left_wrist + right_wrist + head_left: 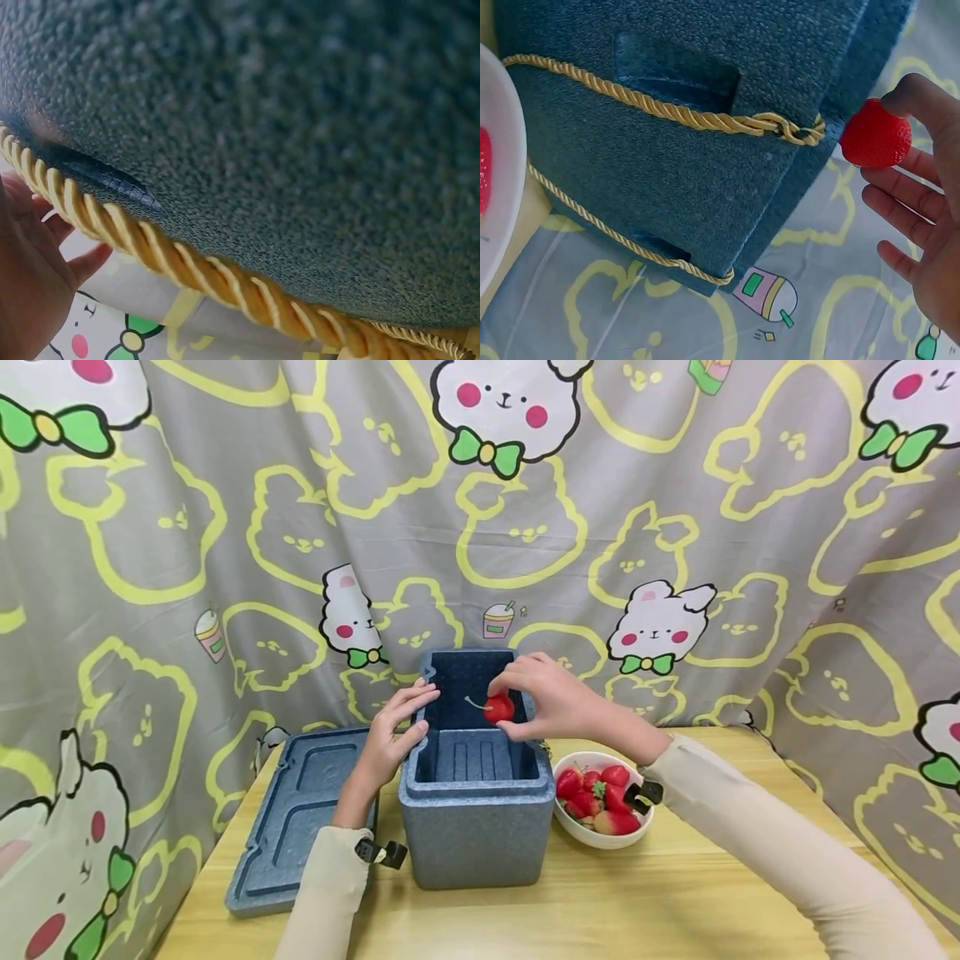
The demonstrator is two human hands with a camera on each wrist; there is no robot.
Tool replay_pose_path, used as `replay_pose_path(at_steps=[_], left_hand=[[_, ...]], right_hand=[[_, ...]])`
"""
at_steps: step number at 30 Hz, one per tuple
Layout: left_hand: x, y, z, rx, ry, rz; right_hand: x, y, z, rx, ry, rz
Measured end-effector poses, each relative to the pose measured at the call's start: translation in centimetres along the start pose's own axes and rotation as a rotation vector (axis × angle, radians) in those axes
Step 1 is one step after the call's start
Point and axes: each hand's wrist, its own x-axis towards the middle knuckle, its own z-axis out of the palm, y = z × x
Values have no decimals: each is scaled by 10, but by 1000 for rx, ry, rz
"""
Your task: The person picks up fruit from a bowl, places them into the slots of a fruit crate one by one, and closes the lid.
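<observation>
The lid [307, 802] is already off; the right hand [553, 696] pinches one red fruit [498, 708], not yet released, over the box [476, 843]. Strawberries [572, 782] (several) remain in the bowl [592, 836]. The left hand [390, 735], straight-fingered, touches the box.

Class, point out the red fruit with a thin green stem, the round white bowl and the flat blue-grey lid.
Red fruit with thin green stem [498, 708]: head view, middle of its body.
Round white bowl [592, 839]: head view, front wall.
Flat blue-grey lid [302, 817]: head view, middle of its upward face.
</observation>
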Motion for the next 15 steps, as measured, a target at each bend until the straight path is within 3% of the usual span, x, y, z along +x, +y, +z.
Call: replay_pose_path(at_steps=[4, 15], left_hand=[[-1, -2, 1, -13, 1, 12], [1, -1, 1, -23, 1, 15]], right_hand=[[5, -3, 6, -25, -42, -16], [7, -2, 20, -67, -58, -45]])
